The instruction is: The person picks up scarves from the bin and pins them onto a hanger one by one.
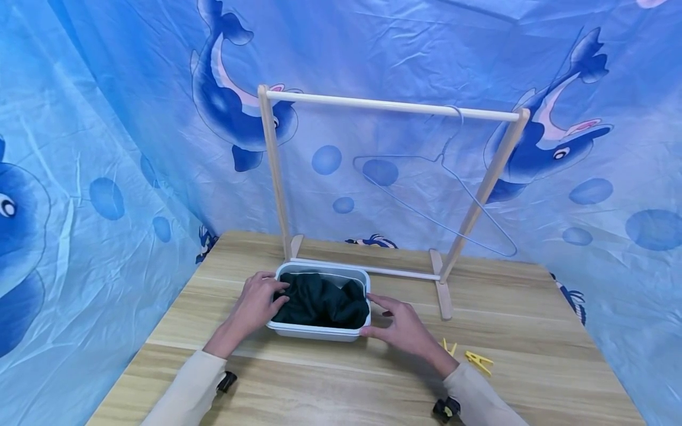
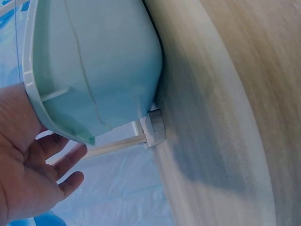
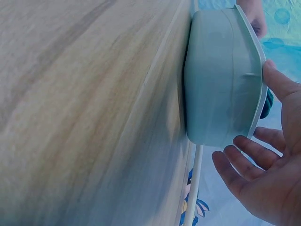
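Observation:
A pale blue-white plastic basin (image 1: pixel 315 332) sits on the table in front of the rack, with a bunched dark green cloth (image 1: pixel 322 300) inside it. At its left end is my left hand (image 1: pixel 261 299), thumb and index finger over the rim close to the cloth. The left wrist view shows the other fingers of that hand loosely bent outside the basin wall (image 2: pixel 108 56). My right hand (image 1: pixel 399 322) is at the basin's right end, thumb and fingertips at the rim. In the right wrist view its fingers (image 3: pixel 251 155) are spread beside the wall.
Behind the basin stands a wooden clothes rack (image 1: pixel 373 104) with a light blue wire hanger (image 1: pixel 410 156) on its bar. Yellow clothespins (image 1: pixel 479 362) lie on the wooden table (image 1: pixel 319 390) by the right forearm. A blue dolphin-printed curtain (image 1: pixel 341 53) surrounds the table.

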{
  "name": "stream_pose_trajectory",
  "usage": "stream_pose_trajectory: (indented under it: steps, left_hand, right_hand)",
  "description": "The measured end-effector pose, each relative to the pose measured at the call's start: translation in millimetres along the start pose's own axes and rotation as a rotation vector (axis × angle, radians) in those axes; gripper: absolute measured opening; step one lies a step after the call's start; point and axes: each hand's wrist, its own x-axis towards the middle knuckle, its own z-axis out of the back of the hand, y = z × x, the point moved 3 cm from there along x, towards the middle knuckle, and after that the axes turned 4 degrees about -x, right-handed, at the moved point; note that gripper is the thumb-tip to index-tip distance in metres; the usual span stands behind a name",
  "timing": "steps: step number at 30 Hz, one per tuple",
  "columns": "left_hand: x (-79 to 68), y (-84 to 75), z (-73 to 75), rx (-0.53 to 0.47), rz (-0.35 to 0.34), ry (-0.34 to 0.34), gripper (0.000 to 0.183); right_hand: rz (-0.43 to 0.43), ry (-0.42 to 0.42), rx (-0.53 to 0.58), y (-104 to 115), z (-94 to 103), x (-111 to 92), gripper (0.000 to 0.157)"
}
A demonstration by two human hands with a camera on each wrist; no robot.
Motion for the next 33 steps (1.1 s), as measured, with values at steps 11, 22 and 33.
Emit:
stream_pose_trajectory:
  steps: [11,22,33]
  left_hand:
    - [-2.6,-9.7,8.7,-0.130,-0.092,-0.192,0.022]
    - [-1.0,-19.7,20.8,-0.324,-0.005,-0.257,0.021]
    - [-10.4,-6.6,16.8,-0.229,0.209,-0.161,0.046]
  right_hand:
    - [-0.019,0.002,0.006,0.6,1.0,-0.9,0.081]
    - [-0.013,0.012,0.005,2.4,2.6,-0.4,0.082]
    - [-0.009,0.017,0.002,0.2,0.6,0.1,0.082]
